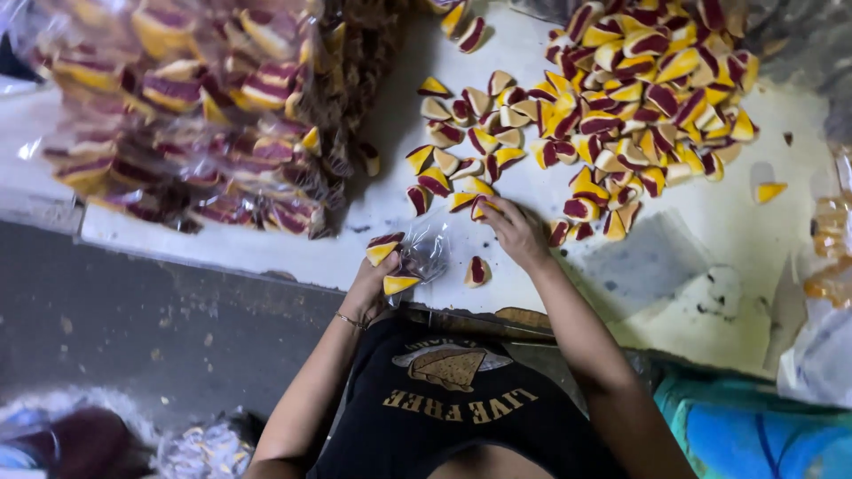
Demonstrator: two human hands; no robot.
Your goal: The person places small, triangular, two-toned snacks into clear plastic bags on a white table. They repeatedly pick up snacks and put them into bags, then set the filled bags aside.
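My left hand [377,282] holds a small clear plastic bag [424,253] at the near edge of the white table [710,222], with two wedge sweets [383,249] in yellow, white and maroon at my fingers. My right hand [513,229] reaches onto the table and its fingers close on one wedge sweet [480,206] at the edge of a loose scatter. A single wedge [477,271] lies between my hands. A big heap of the same sweets [643,98] sits beyond my right hand.
A large pile of filled clear bags [195,115] covers the table's left part. A lone wedge [769,191] lies far right. More plastic packs [830,248] stand at the right edge. Dark floor [160,328] lies below left, a blue patterned surface [754,435] lower right.
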